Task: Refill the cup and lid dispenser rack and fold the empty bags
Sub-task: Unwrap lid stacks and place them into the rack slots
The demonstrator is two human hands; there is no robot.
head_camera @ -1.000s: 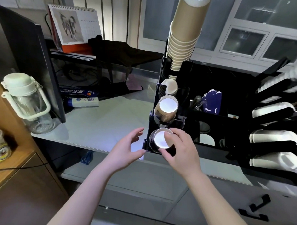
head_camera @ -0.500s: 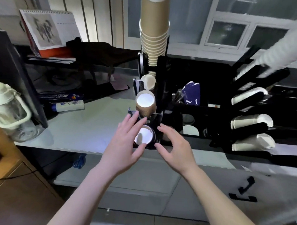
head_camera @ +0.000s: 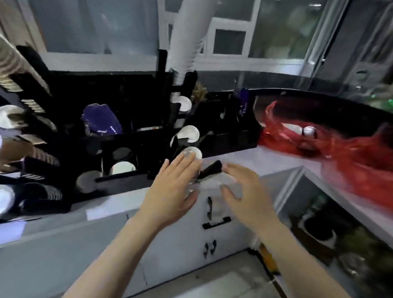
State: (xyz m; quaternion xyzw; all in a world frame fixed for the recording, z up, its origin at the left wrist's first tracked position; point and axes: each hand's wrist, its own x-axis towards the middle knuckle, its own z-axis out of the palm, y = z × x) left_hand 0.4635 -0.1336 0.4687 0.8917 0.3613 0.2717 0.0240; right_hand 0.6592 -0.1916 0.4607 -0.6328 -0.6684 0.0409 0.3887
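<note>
The black dispenser rack (head_camera: 114,184) stands on the white counter, with a tall white cup stack (head_camera: 183,43) rising from its right column. White cup mouths (head_camera: 188,133) show in the slots below it. Brown cup stacks (head_camera: 9,68) sit at the far left. My left hand (head_camera: 172,188) is spread open in front of the rack's lowest right slot. My right hand (head_camera: 243,190) is open beside it, fingers relaxed, holding nothing. A crumpled red plastic bag (head_camera: 324,149) lies on the counter to the right. The frame is motion-blurred.
A purple packet (head_camera: 102,120) sits in a rack compartment. White cabinet doors with black handles (head_camera: 215,223) are below the counter. A glass-fronted cabinet (head_camera: 335,231) stands at the right, under the windows (head_camera: 230,40).
The view has swung right, so the right side of the rack and the red bag are now visible. Both hands have moved right along the rack front, still open and holding nothing.
</note>
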